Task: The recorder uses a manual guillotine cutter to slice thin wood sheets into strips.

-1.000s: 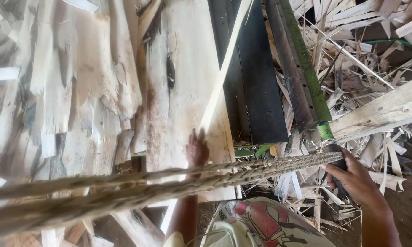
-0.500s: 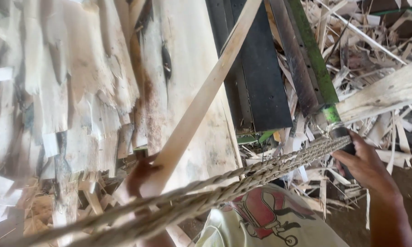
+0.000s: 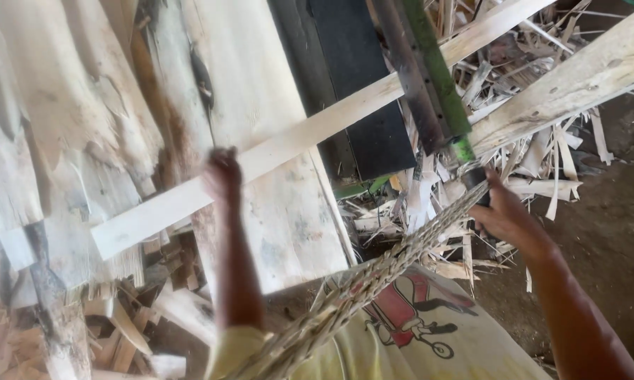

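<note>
Gripping the wood slat (image 3: 310,134) with our left hand (image 3: 222,172), fingers clamped; long axis runs up-right; right hand (image 3: 507,214) clamped on dark handle (image 3: 477,193).

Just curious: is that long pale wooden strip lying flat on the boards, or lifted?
Lifted at one end: the left hand grips the strip, which slants across the wide plank.

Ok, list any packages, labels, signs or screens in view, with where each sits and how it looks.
No packages, labels, signs or screens show.
Nearest thing: a printed picture on the person's yellow shirt, bottom centre, a red and black cartoon-like figure with a wheel, partly hidden by a braided rope.
</note>
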